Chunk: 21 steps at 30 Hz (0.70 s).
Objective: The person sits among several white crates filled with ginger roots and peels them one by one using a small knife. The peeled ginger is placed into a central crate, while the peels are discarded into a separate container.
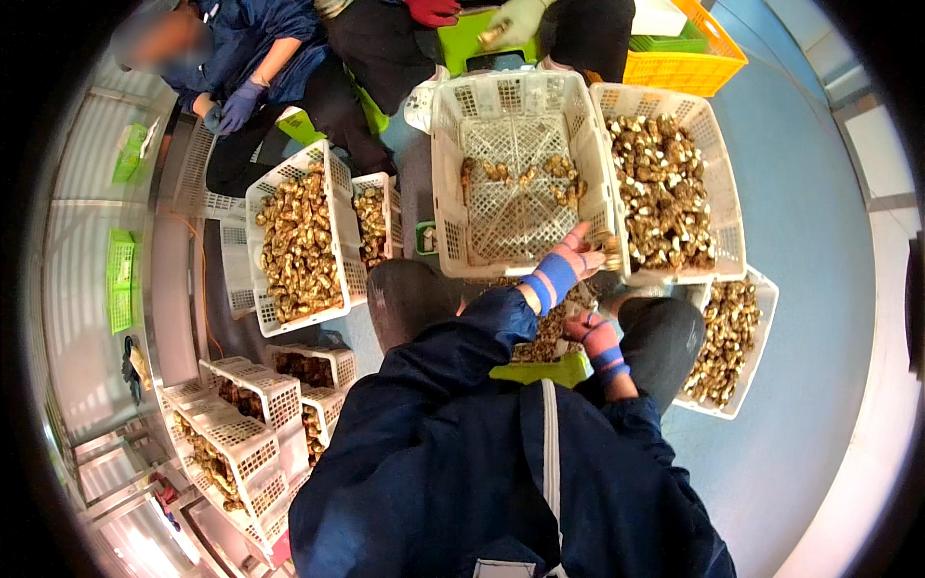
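My left hand (pixel 567 266), in a pink and blue glove, reaches over the near right corner of a white plastic crate (pixel 527 271). A blurred brown knobbly piece (pixel 611 249), root-like or mushroom-like, is at its fingertips. Several similar brown pieces (pixel 564 167) lie scattered on that crate's lattice floor. Between my knees is my right hand (pixel 596 338), gloved alike, its fingers curled; whether it holds anything is hidden. Below it spreads a heap of brown scraps (pixel 549 334). Adjoining on the right, another white crate (pixel 730 217) holds many brown pieces with white cut ends (pixel 661 191).
White crates of golden-brown pieces stand left (pixel 345 238) and right (pixel 762 339). More crates are stacked lower left (pixel 249 448). Opposite sits a person with a red glove (pixel 432 10) and a pale glove (pixel 517 23); another wears purple gloves (pixel 242 105). A yellow crate (pixel 679 72) stands behind.
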Motion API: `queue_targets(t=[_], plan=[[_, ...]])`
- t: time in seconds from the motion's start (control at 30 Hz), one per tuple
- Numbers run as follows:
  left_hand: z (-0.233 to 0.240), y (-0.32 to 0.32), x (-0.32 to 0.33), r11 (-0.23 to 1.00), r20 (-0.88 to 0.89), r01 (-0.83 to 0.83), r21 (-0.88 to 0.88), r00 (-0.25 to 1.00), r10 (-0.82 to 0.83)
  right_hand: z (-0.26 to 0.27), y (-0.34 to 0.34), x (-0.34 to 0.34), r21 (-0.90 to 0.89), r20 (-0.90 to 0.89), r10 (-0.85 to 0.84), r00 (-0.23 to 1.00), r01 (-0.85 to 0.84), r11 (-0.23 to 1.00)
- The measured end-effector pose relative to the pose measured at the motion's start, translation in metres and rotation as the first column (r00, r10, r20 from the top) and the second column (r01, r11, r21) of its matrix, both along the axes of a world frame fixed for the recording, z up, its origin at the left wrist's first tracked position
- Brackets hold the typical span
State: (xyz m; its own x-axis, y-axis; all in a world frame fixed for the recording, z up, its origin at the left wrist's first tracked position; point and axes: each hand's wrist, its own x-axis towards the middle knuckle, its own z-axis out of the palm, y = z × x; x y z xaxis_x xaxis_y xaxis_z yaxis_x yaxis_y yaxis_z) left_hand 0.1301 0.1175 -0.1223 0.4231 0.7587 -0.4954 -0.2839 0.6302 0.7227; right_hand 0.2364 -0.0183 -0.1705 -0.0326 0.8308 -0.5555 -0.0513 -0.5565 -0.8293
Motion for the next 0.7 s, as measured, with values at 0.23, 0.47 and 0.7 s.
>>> queue_targets(t=[0.23,0.47,0.7], plan=[[-0.205,0.160,-0.063,0.940,-0.939,0.310,0.143,0.341,0.030,-0.008,0.000,-0.013,-0.049,0.076,0.098,0.992,-0.094,0.994],[-0.259,0.228,-0.102,0.849,-0.953,0.434,-0.299,-0.187,-0.240,-0.007,0.007,-0.008,-0.036,0.110,0.119,0.987,-0.115,0.993],[-0.215,0.189,-0.095,0.909,-0.983,0.410,0.071,0.185,-0.007,-0.013,0.006,-0.011,-0.099,0.098,0.101,0.990,-0.091,0.991]])
